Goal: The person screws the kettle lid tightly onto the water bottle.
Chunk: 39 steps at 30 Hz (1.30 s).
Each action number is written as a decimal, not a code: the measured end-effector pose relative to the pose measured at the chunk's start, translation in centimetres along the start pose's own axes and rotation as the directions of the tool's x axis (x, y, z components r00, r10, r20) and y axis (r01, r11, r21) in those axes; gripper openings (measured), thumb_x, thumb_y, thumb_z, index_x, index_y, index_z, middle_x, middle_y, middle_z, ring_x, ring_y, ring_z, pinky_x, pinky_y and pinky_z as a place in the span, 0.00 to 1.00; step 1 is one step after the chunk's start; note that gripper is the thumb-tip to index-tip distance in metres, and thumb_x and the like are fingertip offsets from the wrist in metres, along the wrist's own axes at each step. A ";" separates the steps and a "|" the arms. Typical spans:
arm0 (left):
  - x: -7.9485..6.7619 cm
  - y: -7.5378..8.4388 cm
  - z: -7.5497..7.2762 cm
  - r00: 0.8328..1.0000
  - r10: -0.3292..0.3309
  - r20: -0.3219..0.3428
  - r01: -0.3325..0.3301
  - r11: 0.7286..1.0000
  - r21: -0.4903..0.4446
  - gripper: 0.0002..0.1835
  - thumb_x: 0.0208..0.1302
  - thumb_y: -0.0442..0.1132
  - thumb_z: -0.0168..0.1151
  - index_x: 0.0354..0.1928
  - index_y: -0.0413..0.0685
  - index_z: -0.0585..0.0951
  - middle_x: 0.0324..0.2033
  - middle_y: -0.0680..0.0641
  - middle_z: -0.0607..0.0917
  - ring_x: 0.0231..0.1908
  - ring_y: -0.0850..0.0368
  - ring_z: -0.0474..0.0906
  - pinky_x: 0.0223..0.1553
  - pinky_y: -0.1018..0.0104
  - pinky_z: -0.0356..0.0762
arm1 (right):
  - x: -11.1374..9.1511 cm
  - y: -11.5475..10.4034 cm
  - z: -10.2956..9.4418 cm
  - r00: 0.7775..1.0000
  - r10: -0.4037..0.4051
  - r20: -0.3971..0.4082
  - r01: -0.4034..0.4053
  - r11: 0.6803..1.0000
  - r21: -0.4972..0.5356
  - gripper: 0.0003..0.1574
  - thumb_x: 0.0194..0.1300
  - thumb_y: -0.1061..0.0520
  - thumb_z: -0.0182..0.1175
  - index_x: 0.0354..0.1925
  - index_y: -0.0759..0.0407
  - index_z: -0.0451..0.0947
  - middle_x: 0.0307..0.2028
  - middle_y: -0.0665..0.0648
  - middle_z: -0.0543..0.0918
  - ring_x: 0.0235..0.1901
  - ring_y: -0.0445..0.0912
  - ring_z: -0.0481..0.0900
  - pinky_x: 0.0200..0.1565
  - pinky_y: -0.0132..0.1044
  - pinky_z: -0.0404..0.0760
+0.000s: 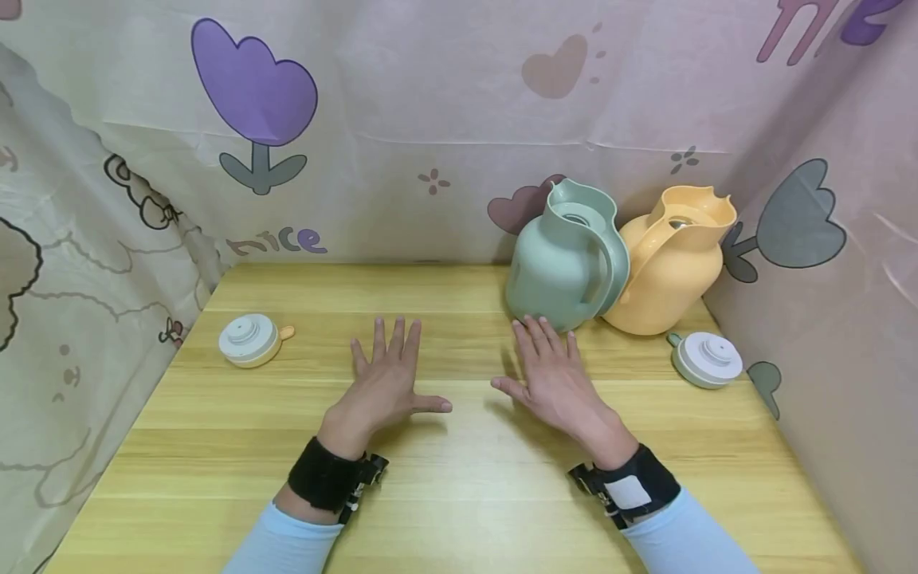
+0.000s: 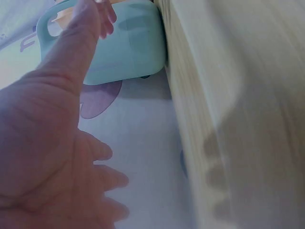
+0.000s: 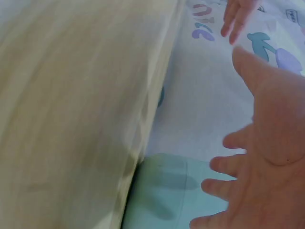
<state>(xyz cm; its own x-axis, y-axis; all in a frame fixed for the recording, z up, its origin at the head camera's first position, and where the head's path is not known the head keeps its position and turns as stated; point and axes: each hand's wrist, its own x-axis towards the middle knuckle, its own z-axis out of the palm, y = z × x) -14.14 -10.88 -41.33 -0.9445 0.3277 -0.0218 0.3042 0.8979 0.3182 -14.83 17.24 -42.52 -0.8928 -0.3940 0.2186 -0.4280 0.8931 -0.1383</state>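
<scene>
My left hand (image 1: 387,381) hovers over the middle of the wooden table, fingers spread straight and holding nothing. Opposite it, my right hand (image 1: 555,381) is held the same way, in front of a green thermos jug (image 1: 548,263). Behind and right of that jug stands a yellow thermos jug (image 1: 670,271); both have their tops uncovered. A white-and-yellow lid (image 1: 249,340) with an orange tab lies at the left. A white-and-green lid (image 1: 708,359) lies near the right edge. In the right wrist view the green jug's side (image 3: 171,195) shows beyond the fingers.
A wooden table (image 1: 459,494) carries everything. A printed cloth (image 1: 402,96) with tulips and hearts hangs behind it and along both sides. The two jugs stand close together at the back right, against the cloth.
</scene>
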 end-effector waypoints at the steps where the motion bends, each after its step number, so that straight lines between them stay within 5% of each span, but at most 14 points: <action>1: 0.0 0.0 -0.1 1.000 0.002 -0.003 -0.002 1.000 0.000 0.72 0.40 0.78 0.63 0.76 0.48 0.36 0.74 0.34 0.40 0.70 0.35 0.21 0.61 0.23 0.24 | 0.1 0.0 -0.2 1.000 -0.003 -0.031 0.003 1.000 0.019 0.59 0.63 0.23 0.47 0.74 0.61 0.50 0.71 0.68 0.57 0.70 0.63 0.52 0.65 0.70 0.52; 4: -0.2 0.0 -0.4 1.000 0.005 -0.009 -0.005 1.000 0.000 0.71 0.42 0.78 0.62 0.76 0.46 0.37 0.74 0.33 0.42 0.70 0.34 0.24 0.62 0.23 0.26 | 0.3 0.0 -1.4 0.989 0.014 -0.147 0.002 0.995 0.104 0.50 0.65 0.29 0.54 0.69 0.63 0.60 0.66 0.67 0.68 0.65 0.62 0.64 0.64 0.64 0.62; 7: -0.4 -0.1 -0.7 1.000 0.000 0.013 0.000 1.000 -0.017 0.68 0.46 0.75 0.63 0.76 0.46 0.39 0.74 0.33 0.44 0.71 0.33 0.28 0.63 0.24 0.30 | 0.3 0.3 -2.9 0.943 0.053 -0.327 0.014 0.980 0.198 0.36 0.65 0.39 0.60 0.59 0.63 0.73 0.54 0.66 0.79 0.54 0.59 0.75 0.54 0.58 0.74; 10: -0.7 -0.3 -0.8 0.999 -0.005 0.049 0.008 0.999 -0.043 0.62 0.51 0.70 0.64 0.76 0.46 0.43 0.74 0.34 0.47 0.72 0.34 0.34 0.65 0.26 0.38 | 0.5 1.3 -4.5 0.837 0.123 -0.533 0.031 0.962 0.271 0.20 0.64 0.50 0.63 0.46 0.64 0.80 0.40 0.64 0.84 0.40 0.56 0.80 0.41 0.53 0.80; 13: -1.1 -0.5 -0.5 0.996 0.004 0.088 -0.001 0.999 -0.033 0.56 0.54 0.66 0.65 0.75 0.46 0.50 0.73 0.34 0.52 0.71 0.33 0.43 0.64 0.28 0.48 | 1.1 2.9 -6.5 0.713 0.272 -0.647 -0.009 0.925 0.379 0.14 0.65 0.54 0.62 0.39 0.65 0.80 0.33 0.62 0.83 0.33 0.52 0.79 0.36 0.46 0.78; 17: -1.4 -0.3 0.2 0.990 0.023 0.142 -0.021 1.000 -0.015 0.53 0.54 0.64 0.66 0.74 0.45 0.54 0.72 0.34 0.55 0.70 0.32 0.47 0.64 0.30 0.52 | 2.1 5.4 -8.6 0.574 0.559 -0.598 -0.176 0.798 0.577 0.22 0.67 0.46 0.58 0.46 0.64 0.76 0.37 0.55 0.78 0.37 0.46 0.75 0.42 0.37 0.74; 19: -1.5 -0.2 0.5 0.987 0.030 0.158 -0.027 0.999 -0.021 0.53 0.53 0.63 0.67 0.74 0.45 0.55 0.72 0.34 0.55 0.70 0.32 0.47 0.64 0.30 0.52 | 2.7 6.5 -9.0 0.535 0.676 -0.507 -0.266 0.704 0.658 0.28 0.66 0.40 0.57 0.51 0.61 0.73 0.40 0.52 0.75 0.41 0.44 0.73 0.44 0.34 0.71; 21: -1.5 0.0 0.8 0.984 0.028 0.173 -0.024 0.999 -0.025 0.53 0.53 0.63 0.67 0.74 0.46 0.55 0.72 0.34 0.55 0.70 0.32 0.47 0.65 0.29 0.50 | 3.2 7.3 -9.1 0.531 0.743 -0.407 -0.323 0.621 0.714 0.33 0.66 0.35 0.55 0.54 0.60 0.70 0.42 0.50 0.74 0.43 0.43 0.72 0.46 0.33 0.70; 25: -1.5 0.2 1.2 0.977 0.021 0.211 -0.014 0.999 -0.030 0.52 0.54 0.63 0.67 0.74 0.46 0.55 0.73 0.34 0.54 0.71 0.32 0.44 0.65 0.28 0.47 | 4.1 8.4 -8.6 0.571 0.780 -0.256 -0.322 0.500 0.804 0.36 0.66 0.31 0.53 0.55 0.59 0.72 0.38 0.49 0.76 0.39 0.41 0.73 0.39 0.31 0.70; 31: -1.4 0.3 1.3 0.968 0.020 0.249 -0.012 0.999 -0.032 0.51 0.54 0.62 0.67 0.73 0.45 0.57 0.73 0.34 0.54 0.71 0.32 0.42 0.64 0.25 0.43 | 4.7 9.7 -7.8 0.567 0.773 -0.284 -0.189 0.457 0.869 0.20 0.67 0.40 0.57 0.39 0.55 0.78 0.22 0.45 0.74 0.26 0.40 0.69 0.27 0.29 0.67; 36: -1.2 0.3 1.3 0.965 0.022 0.262 -0.016 1.000 -0.023 0.51 0.55 0.63 0.66 0.73 0.45 0.57 0.73 0.34 0.53 0.71 0.33 0.41 0.64 0.25 0.43 | 4.3 10.2 -7.7 0.559 0.785 -0.266 -0.101 0.382 0.918 0.16 0.69 0.45 0.57 0.41 0.57 0.80 0.30 0.49 0.76 0.35 0.42 0.69 0.36 0.31 0.66; 39: -1.1 0.3 1.2 0.965 0.024 0.260 -0.019 1.000 -0.023 0.52 0.55 0.63 0.66 0.74 0.45 0.56 0.73 0.34 0.52 0.71 0.32 0.41 0.64 0.25 0.43 | 3.6 10.1 -8.0 0.573 0.782 -0.243 -0.053 0.332 0.942 0.17 0.70 0.46 0.56 0.43 0.58 0.78 0.33 0.51 0.78 0.37 0.43 0.73 0.40 0.32 0.69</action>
<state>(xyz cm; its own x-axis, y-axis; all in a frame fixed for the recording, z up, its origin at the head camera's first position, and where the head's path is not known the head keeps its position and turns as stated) -12.90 -10.64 -42.36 -0.8723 0.4143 -0.2598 0.3188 0.8846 0.3403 -21.30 26.59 -35.44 -0.8125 0.5257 0.2519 -0.2269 0.1128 -0.9674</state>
